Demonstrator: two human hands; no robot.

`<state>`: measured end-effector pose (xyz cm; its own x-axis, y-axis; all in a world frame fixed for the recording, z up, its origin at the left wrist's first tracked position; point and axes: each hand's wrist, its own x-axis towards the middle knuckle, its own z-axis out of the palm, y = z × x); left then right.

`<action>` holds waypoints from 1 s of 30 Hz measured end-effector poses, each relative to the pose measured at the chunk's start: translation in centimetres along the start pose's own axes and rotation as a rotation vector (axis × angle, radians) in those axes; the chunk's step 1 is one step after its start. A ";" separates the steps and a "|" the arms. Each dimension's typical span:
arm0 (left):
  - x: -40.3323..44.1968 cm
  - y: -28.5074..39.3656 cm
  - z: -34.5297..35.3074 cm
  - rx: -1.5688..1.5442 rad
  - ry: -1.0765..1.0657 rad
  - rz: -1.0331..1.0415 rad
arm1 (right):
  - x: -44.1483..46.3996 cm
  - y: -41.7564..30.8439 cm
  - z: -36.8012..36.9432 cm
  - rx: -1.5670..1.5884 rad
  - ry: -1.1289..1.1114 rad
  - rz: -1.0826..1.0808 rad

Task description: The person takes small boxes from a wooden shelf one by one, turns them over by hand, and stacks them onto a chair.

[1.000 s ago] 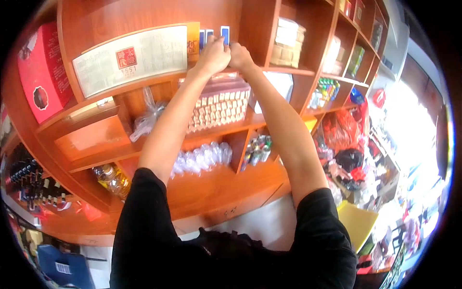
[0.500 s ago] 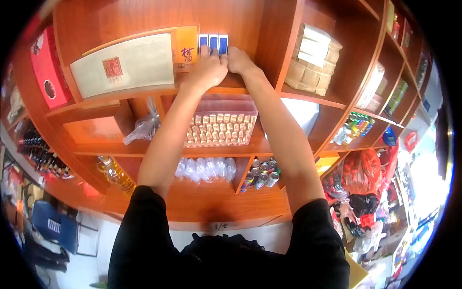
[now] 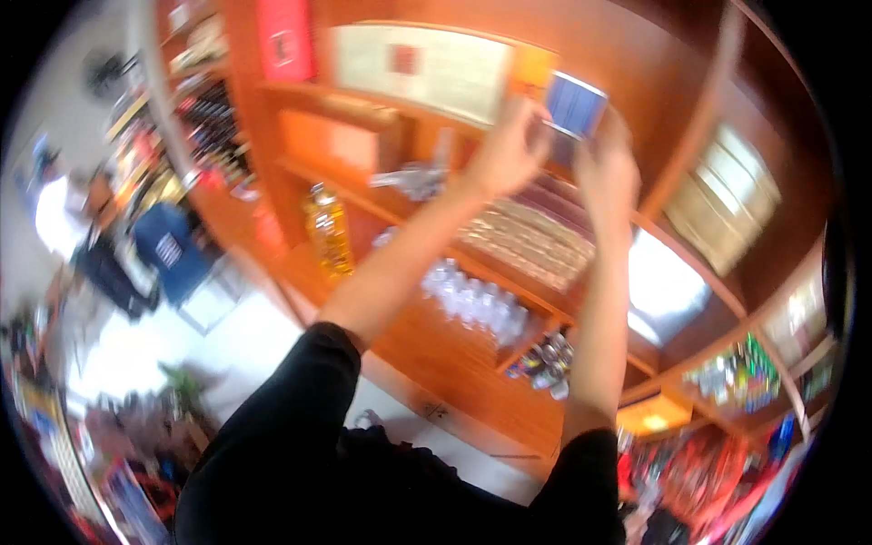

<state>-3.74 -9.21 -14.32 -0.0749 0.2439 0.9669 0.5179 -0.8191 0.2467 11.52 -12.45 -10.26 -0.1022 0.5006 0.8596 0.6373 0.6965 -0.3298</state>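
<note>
A tight row of small blue boxes with white edges (image 3: 575, 104) stands in the upper compartment of the wooden shelf. My left hand (image 3: 516, 150) is at its left side, fingers curled in against the edge. My right hand (image 3: 607, 173) presses along its right side, its fingertips smeared by motion. Between them the boxes are gripped from both sides. Just left is an orange box (image 3: 534, 65) with its lower part behind my left hand. A long cream box with a red seal (image 3: 422, 71) lies further left.
Below are a case of gold-topped items (image 3: 527, 241), clear plastic bottles (image 3: 472, 295), cans (image 3: 549, 363) and an oil bottle (image 3: 327, 227). A wrapped bundle (image 3: 724, 195) fills the right compartment. A blue chair (image 3: 173, 250) and a seated person (image 3: 64, 213) are at left.
My view has swung left and tilted, so the shelf appears shifted right. Both hands stay at the boxes, now lower along their sides, and more of the blue faces shows.
</note>
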 end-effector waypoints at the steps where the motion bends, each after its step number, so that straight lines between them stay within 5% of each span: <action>1: -2.7 2.0 -3.2 -0.042 -0.037 -0.110 | -4.4 -0.8 -0.1 0.073 0.039 -0.067; 2: -6.3 2.4 -6.0 0.046 0.005 -0.052 | -9.4 -1.1 0.4 0.155 0.081 -0.128; 4: -17.5 1.3 -12.6 0.120 -0.127 -0.313 | -24.5 1.8 5.6 0.507 0.220 -0.204; 5: -24.9 0.2 -16.6 0.202 -0.160 -0.355 | -30.4 0.9 6.3 0.477 -0.109 0.068; 7: -44.5 -0.5 -25.9 0.222 -0.165 -1.112 | -41.5 0.2 8.0 0.385 -0.578 0.391; 8: -51.1 3.3 -31.5 0.630 -0.424 -1.444 | -45.6 0.0 9.8 0.434 -0.700 0.461; 10: -61.9 12.8 -40.4 0.788 -0.329 -1.861 | -52.1 -1.4 13.1 0.492 -0.915 0.661; 12: -79.0 20.9 -48.4 1.023 -0.538 -1.641 | -56.0 -3.2 16.6 0.466 -1.057 0.794; 13: -73.8 25.9 -49.4 1.096 -0.519 -1.708 | -57.0 -4.0 18.4 0.445 -1.105 0.824; 14: -69.3 29.2 -50.0 1.033 -0.054 -1.904 | -57.8 -4.8 20.2 0.422 -1.138 0.850; 15: -71.3 31.2 -51.7 1.021 0.002 -2.057 | -58.4 -5.3 21.6 0.397 -1.167 0.863; 19: -74.7 29.0 -55.8 0.933 0.294 -2.212 | -58.9 -6.4 26.9 0.380 -1.196 0.786; 21: -71.8 24.1 -57.3 0.850 0.741 -2.133 | -57.2 -7.8 31.1 0.439 -1.205 0.702; 22: -70.2 21.3 -58.8 0.855 0.575 -2.119 | -56.3 -8.8 33.5 0.488 -1.205 0.662; 24: -68.0 15.6 -60.3 0.750 0.771 -1.907 | -55.7 -9.6 39.7 0.748 -1.302 0.644; 25: -65.0 13.6 -60.9 0.658 0.806 -1.848 | -52.0 -13.9 40.5 0.515 -1.431 0.599; 30: -61.3 7.4 -64.0 0.388 0.758 -1.853 | -50.3 -23.5 47.3 0.582 -1.421 0.720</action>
<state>-49.88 -63.42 -67.60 -0.8334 0.1800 -0.5225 -0.4715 0.2615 0.8422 -34.47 -29.71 -64.19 -0.6987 0.5832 -0.4142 0.5452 0.0592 -0.8362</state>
